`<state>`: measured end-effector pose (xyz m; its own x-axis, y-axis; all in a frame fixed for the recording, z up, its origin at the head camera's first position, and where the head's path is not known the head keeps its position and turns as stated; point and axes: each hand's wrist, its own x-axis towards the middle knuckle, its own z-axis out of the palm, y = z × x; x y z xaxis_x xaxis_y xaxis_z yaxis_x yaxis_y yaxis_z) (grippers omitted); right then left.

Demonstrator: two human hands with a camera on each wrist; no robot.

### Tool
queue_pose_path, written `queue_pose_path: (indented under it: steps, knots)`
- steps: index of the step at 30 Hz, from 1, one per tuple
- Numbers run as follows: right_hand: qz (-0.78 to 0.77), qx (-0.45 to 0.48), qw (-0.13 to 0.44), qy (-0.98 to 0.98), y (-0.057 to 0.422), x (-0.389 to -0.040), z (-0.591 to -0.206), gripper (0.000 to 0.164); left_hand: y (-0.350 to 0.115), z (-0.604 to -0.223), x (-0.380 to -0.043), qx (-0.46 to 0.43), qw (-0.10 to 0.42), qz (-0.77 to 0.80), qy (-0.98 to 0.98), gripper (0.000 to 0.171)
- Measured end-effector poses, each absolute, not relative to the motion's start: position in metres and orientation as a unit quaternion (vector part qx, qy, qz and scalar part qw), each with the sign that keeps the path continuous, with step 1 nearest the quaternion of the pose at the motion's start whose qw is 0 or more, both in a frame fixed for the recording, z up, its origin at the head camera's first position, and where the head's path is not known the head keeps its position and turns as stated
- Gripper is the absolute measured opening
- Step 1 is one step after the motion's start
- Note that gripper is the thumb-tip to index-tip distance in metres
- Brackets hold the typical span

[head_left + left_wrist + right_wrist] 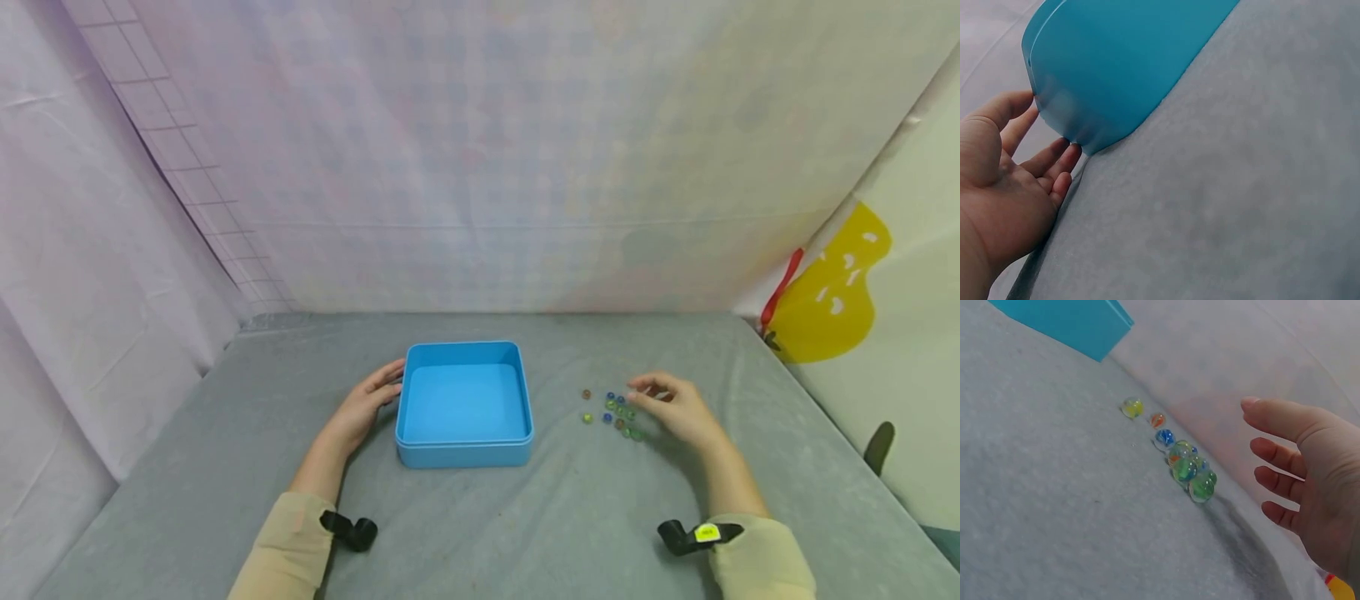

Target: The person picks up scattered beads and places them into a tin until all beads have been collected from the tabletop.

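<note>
A light blue square box [465, 456], open at the top, stands on the grey cloth in the head view. My left hand [365, 408] is at its left side, and in the left wrist view the fingertips [1072, 145] touch the box wall [1116, 69] with nothing gripped. To the right of the box lies a loose cluster of glass marbles, several of them green [1201, 487], with blue [1164, 437], yellow [1132, 407] and orange [1157, 420] ones among them. My right hand [678, 410] hovers just right of the marbles, fingers relaxed and apart, holding nothing.
A grey cloth [480, 533] covers the table. Pale curtains [480, 167] hang behind it and at the left. The right side has a pale cloth with a yellow printed shape [832, 300]. Black wrist cameras [360, 533] sit on both sleeves.
</note>
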<state>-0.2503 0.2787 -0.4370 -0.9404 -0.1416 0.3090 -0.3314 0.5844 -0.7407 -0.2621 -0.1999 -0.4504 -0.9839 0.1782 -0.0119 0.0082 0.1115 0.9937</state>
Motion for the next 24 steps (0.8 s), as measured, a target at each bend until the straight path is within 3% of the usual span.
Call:
queue_pose_path:
  steps: [24]
  knots:
    - [0.44,0.116,0.088,-0.886,0.292,-0.254,-0.461,0.027,-0.199,-0.451,-0.261,0.061,0.063,0.661,0.745,0.049]
